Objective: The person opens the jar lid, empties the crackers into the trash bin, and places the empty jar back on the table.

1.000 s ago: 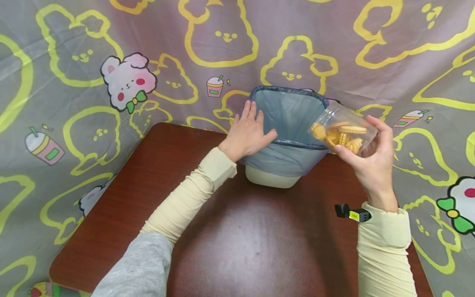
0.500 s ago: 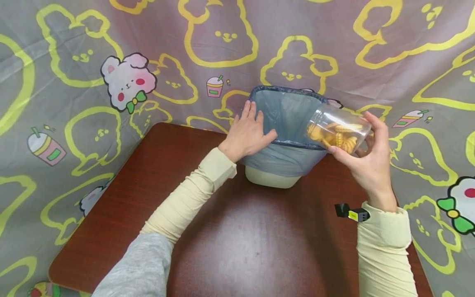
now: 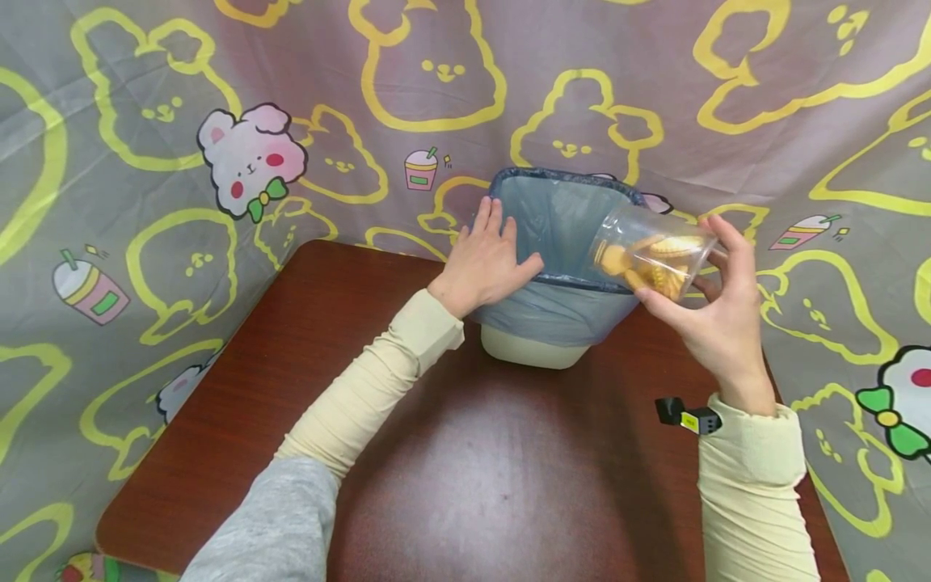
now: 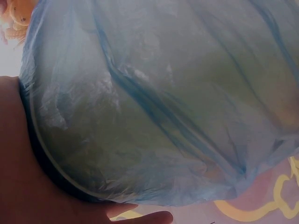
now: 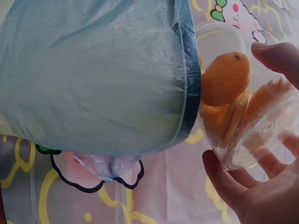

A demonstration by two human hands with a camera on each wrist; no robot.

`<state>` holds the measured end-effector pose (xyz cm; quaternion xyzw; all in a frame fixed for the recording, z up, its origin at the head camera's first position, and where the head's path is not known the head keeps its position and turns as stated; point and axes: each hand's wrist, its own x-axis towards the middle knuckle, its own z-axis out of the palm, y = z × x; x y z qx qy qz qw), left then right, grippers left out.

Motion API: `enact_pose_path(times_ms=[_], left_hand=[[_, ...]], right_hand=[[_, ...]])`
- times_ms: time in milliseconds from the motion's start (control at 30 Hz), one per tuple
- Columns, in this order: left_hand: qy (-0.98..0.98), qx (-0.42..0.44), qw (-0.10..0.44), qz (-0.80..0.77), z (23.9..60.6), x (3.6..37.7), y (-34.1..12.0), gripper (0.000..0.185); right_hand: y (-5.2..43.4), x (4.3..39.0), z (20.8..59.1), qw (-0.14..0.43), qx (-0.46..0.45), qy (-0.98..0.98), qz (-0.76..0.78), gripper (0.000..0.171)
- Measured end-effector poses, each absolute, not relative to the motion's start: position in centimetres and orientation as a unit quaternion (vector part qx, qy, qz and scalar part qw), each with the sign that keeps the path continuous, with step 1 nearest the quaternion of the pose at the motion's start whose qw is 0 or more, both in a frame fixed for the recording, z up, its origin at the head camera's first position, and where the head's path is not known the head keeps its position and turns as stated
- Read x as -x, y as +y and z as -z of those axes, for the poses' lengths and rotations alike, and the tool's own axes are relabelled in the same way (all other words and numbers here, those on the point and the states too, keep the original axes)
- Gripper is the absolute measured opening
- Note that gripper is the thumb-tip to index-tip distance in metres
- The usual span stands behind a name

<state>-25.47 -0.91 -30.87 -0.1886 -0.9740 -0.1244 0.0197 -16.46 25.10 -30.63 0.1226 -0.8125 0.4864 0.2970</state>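
Note:
A pale trash bin (image 3: 534,352) stands on the table, lined with a translucent blue bag (image 3: 560,311) folded over its rim. My left hand (image 3: 483,263) rests against the bin's left rim, fingers fairly straight. My right hand (image 3: 716,319) grips a clear plastic jar (image 3: 655,222) around its base end. The jar lies tilted, its mouth pointing left over the bin's right rim. Yellow sandwich cookies (image 5: 226,79) are inside, several of them gathered toward the mouth in the right wrist view. The bin's bottom is hidden from the head view.
The dark reddish-brown table (image 3: 480,469) extends in front of the bin. Behind and on both sides hangs a grey cloth (image 3: 305,65) with yellow cartoon outlines, close to the bin's back. A small black camera (image 3: 691,416) sits on the right wrist.
My right hand has carried the jar a little left, so its mouth now reaches farther over the bin. The cookies have shifted slightly toward the mouth. My left hand has stayed put.

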Motion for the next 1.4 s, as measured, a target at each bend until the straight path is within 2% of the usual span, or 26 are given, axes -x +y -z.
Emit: enact_pose_path(times_ms=[300,800,1100,1400], left_hand=[[-0.973,0.190,0.023,0.126,30.8,25.5,-0.9,0.079],[-0.974,0.187,0.024,0.125,30.9,25.4,-0.9,0.079],[-0.974,0.188,0.024,0.123,31.0,25.3,-0.9,0.079],[-0.974,0.187,0.023,0.125,30.9,25.3,-0.9,0.078]], right_hand=[[24.8,16.4,30.5,0.326,-0.140,-0.817,-0.455,0.097],[24.8,16.6,30.6,0.336,-0.170,-0.807,-0.454,0.098],[23.5,15.3,29.3,0.335,-0.176,-0.808,-0.452,0.091],[24.8,16.4,30.4,0.340,-0.171,-0.829,-0.410,0.095]])
